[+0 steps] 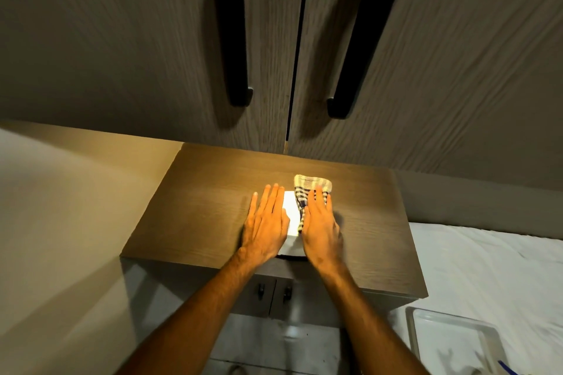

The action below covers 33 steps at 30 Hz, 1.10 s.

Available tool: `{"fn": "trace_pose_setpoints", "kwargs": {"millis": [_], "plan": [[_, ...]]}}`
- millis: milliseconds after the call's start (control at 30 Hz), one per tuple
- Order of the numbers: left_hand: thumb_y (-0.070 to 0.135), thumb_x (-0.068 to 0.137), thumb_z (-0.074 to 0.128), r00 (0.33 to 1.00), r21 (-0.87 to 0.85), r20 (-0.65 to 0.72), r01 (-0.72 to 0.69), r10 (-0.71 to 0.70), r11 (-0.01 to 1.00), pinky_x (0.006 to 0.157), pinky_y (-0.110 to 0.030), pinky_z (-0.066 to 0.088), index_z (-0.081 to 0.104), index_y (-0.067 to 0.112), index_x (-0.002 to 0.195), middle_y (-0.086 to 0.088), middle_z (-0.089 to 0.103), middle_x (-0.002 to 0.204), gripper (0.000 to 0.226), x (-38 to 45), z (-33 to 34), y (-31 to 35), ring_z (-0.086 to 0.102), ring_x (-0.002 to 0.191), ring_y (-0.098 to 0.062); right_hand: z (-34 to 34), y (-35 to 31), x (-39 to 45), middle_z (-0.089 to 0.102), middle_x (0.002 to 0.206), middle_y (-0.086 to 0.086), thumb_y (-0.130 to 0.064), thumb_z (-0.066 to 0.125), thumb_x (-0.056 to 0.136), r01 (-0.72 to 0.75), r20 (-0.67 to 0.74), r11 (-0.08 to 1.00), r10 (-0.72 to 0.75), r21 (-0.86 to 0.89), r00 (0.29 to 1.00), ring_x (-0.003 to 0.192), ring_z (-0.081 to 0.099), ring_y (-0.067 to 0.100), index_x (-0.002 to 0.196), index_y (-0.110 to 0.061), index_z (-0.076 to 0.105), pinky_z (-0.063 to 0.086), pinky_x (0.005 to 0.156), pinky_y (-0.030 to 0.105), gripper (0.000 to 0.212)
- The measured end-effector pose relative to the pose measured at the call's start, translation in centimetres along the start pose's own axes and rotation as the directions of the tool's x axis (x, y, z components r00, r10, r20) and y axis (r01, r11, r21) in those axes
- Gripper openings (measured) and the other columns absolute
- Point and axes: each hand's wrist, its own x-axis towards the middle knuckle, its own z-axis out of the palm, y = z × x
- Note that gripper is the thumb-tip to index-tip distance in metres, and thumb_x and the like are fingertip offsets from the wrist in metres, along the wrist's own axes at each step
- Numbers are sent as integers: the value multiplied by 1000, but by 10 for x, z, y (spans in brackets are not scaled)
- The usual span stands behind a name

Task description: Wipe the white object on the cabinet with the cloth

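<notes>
A white box-like object (291, 216) sits near the front middle of the brown wooden cabinet top (198, 197). My left hand (265, 222) lies flat on its left side, fingers stretched out and together. My right hand (320, 222) presses a checked cloth (310, 185) down on the object's right part; the cloth's far end sticks out beyond my fingertips. Most of the white object is hidden under the two hands and the cloth.
Tall wardrobe doors with two long black handles (231, 39) (362, 39) rise right behind the cabinet. A beige wall is on the left. A white bed sheet (487, 268) lies to the right, with a white tray (451, 341) at the lower right. Small cabinet doors with black knobs (274, 292) are below.
</notes>
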Motion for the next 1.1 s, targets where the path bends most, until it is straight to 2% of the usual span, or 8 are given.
{"fn": "trace_pose_setpoints", "kwargs": {"millis": [167, 267, 433, 600, 700, 867, 933, 1100], "plan": [[44, 110, 36, 991, 83, 114, -73, 63, 994, 133, -54, 3, 9, 13, 168, -13, 4, 177, 71, 0, -2, -4, -1, 165, -30, 23, 11, -29, 15, 173, 0, -25, 48, 105, 278, 49, 936, -274, -215, 960, 161, 10, 23, 161, -20, 27, 31, 127, 42, 60], [38, 110, 38, 994, 85, 87, -80, 72, 993, 133, -53, 5, 8, 11, 167, -14, 9, 176, 70, 0, -3, -3, 4, 164, -31, 10, 1, -2, 22, 170, -3, -31, 44, 108, 230, 107, 965, -217, -129, 970, 161, 14, 22, 160, -22, 29, 23, 129, 35, 55], [33, 111, 22, 999, 37, 46, -1, -1, 999, 134, -50, 4, 7, 12, 168, -10, 10, 177, 62, 1, -3, -1, 5, 165, -26, 4, 0, -9, 36, 164, 2, -35, 45, 106, 73, -1, 997, -73, -15, 997, 145, 45, 21, 156, -23, 38, 53, 109, 41, 52], [44, 109, 37, 990, 126, 127, -71, 55, 990, 132, -58, 5, 7, 13, 168, -12, 3, 177, 72, 0, 0, -3, -2, 164, -30, 21, 18, -22, 12, 173, 0, -30, 42, 107, 312, 83, 909, -301, -277, 950, 162, 3, 23, 163, -21, 21, 21, 130, 45, 60], [36, 110, 31, 995, 112, 86, -57, 48, 992, 133, -55, 5, 7, 12, 168, -11, 8, 177, 67, 1, -1, -2, 1, 165, -28, 13, 6, 5, 15, 173, 1, -29, 45, 108, 301, 92, 921, -287, -248, 953, 162, 7, 25, 162, -22, 23, 21, 131, 44, 59], [34, 111, 21, 999, 40, 46, 22, -24, 999, 133, -53, 4, 6, 14, 168, -9, 9, 177, 62, 0, -1, 1, 4, 165, -25, 6, 7, -2, 29, 169, 1, -32, 48, 106, 59, 0, 998, -59, 27, 998, 147, 44, 21, 160, -23, 31, 50, 107, 29, 57], [36, 111, 27, 997, 41, 70, 14, -16, 999, 133, -54, 3, 5, 13, 168, -10, 7, 177, 65, 1, 1, 0, 2, 165, -27, 15, 14, -23, 23, 171, 0, -29, 47, 107, 108, -12, 994, -107, 18, 994, 155, 32, 19, 161, -21, 28, 41, 113, 23, 58], [40, 109, 39, 992, 127, 119, -50, 35, 991, 132, -58, 4, 6, 13, 168, -13, 4, 177, 73, 0, 3, -2, -2, 164, -31, 19, 15, -7, 19, 171, 0, -34, 38, 109, 324, 75, 926, -315, -196, 946, 161, 8, 22, 161, -20, 26, 19, 131, 47, 55]]}}
